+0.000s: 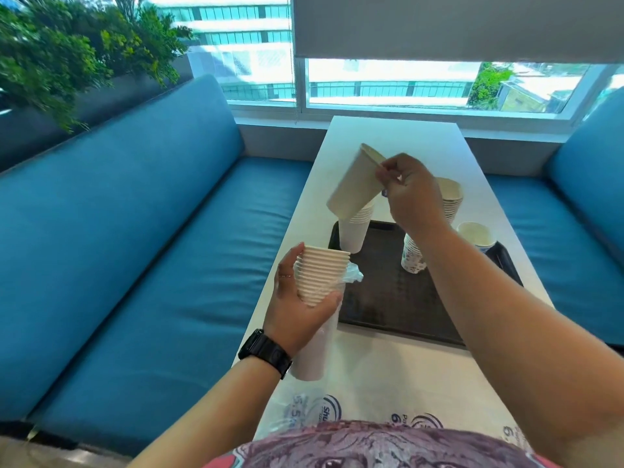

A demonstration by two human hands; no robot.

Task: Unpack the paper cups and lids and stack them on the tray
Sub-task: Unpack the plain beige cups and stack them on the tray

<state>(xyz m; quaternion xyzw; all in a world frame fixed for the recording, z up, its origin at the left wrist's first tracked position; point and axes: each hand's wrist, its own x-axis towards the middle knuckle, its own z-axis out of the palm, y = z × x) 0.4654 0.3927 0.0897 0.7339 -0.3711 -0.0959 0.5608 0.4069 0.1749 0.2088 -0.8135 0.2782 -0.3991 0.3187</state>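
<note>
My left hand [300,312] grips a stack of cream paper cups [322,276], half out of its clear plastic sleeve [314,346], at the table's left edge. My right hand [410,194] pinches the rim of a single cream cup [354,182] and holds it tilted above a white cup stack [354,231] that stands on the dark tray [398,298]. A patterned cup stack [412,256] stands mid-tray, partly behind my right forearm. Another cream stack [450,197] rises at the tray's far right. One lone cup [477,234] sits at the right rim.
The white table [395,133] runs toward the window between two blue sofas [135,231]. Printed plastic wrappers [324,407] lie on the near end of the table. Green plants [67,52] stand behind the left sofa.
</note>
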